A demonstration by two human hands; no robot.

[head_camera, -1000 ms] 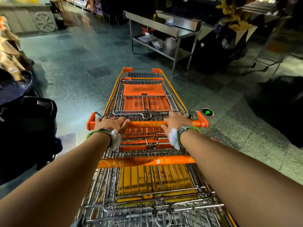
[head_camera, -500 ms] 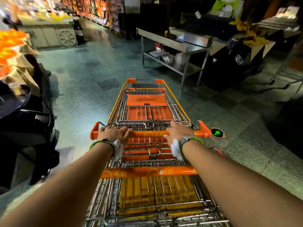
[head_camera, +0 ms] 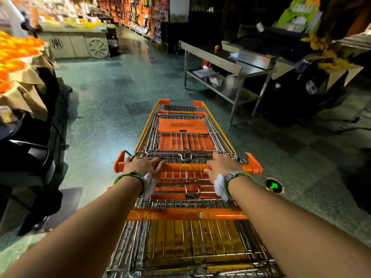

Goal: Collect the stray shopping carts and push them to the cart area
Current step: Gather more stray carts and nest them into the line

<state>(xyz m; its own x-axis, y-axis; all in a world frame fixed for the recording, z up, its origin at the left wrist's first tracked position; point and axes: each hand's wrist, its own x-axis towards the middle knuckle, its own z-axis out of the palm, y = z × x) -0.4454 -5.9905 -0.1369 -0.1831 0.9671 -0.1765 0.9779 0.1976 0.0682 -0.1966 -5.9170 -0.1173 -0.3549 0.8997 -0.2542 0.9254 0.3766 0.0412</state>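
Observation:
Two wire shopping carts with orange trim are nested one inside the other in front of me. The front cart [head_camera: 181,125] points up the aisle, and its orange handle bar [head_camera: 186,167] runs across the middle of the view. My left hand [head_camera: 143,164] grips the left part of that bar. My right hand [head_camera: 219,164] grips the right part. The rear cart [head_camera: 188,243] lies under my forearms, its own orange handle [head_camera: 188,214] beneath my wrists. Both wrists wear green-edged bands.
A steel table [head_camera: 226,65] with a lower shelf stands ahead on the right. An orange fruit display [head_camera: 16,57] and dark bins [head_camera: 26,157] line the left. A green arrow floor light [head_camera: 274,186] glows right of the carts. The tiled aisle [head_camera: 112,93] runs ahead-left toward shelves.
The carts have rolled forward along the aisle and the view has lifted, bringing the fruit display and far shelves into sight. Both hands keep the same grip on the handle.

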